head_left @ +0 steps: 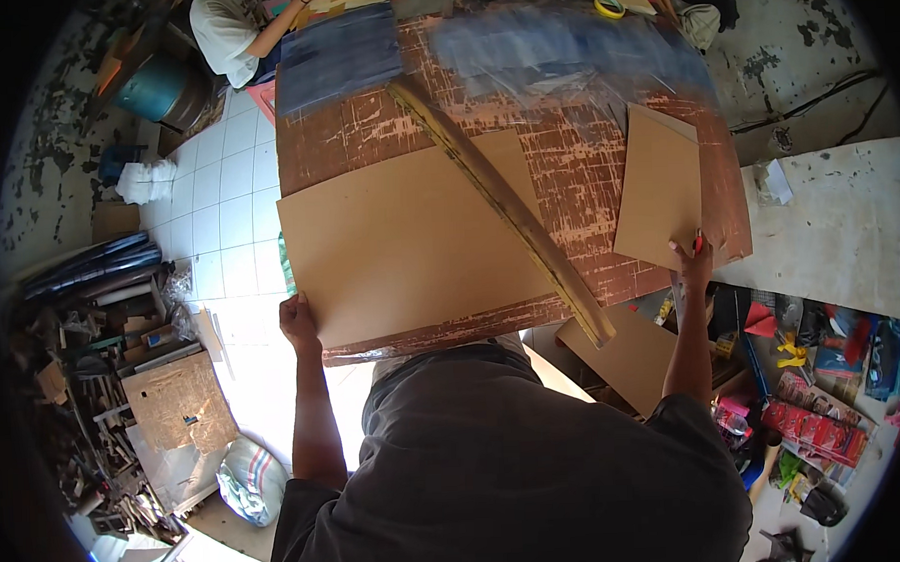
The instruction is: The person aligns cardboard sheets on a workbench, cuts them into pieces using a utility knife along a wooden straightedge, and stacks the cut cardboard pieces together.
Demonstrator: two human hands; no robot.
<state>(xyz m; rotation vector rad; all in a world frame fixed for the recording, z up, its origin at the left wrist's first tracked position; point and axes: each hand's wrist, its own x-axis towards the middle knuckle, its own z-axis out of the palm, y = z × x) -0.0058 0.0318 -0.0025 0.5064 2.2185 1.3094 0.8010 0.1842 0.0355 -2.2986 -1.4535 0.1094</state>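
Note:
A large brown cardboard sheet (pixel 399 243) lies across the near left of the scratched brown work table (pixel 585 167). My left hand (pixel 299 322) is closed at its lower left corner, fingers curled by the edge. A long, worn wooden straightedge (pixel 507 205) rests slantwise over the sheet, its near end jutting past the table edge. On the right lies a smaller cardboard piece (pixel 660 189), with a further layer showing under its upper corner. At its lower right corner is my right hand (pixel 694 263), closed around a small red object (pixel 698 241) whose kind is mostly hidden by the fingers.
Dark plastic sheets (pixel 338 57) cover the table's far side. Two other people sit beyond it, one in a white sleeve (pixel 223 36), near a yellow tape roll (pixel 609 6). A pale board (pixel 834 218) stands right; clutter (pixel 812 417) fills the lower right, scrap wood (pixel 109 442) the left.

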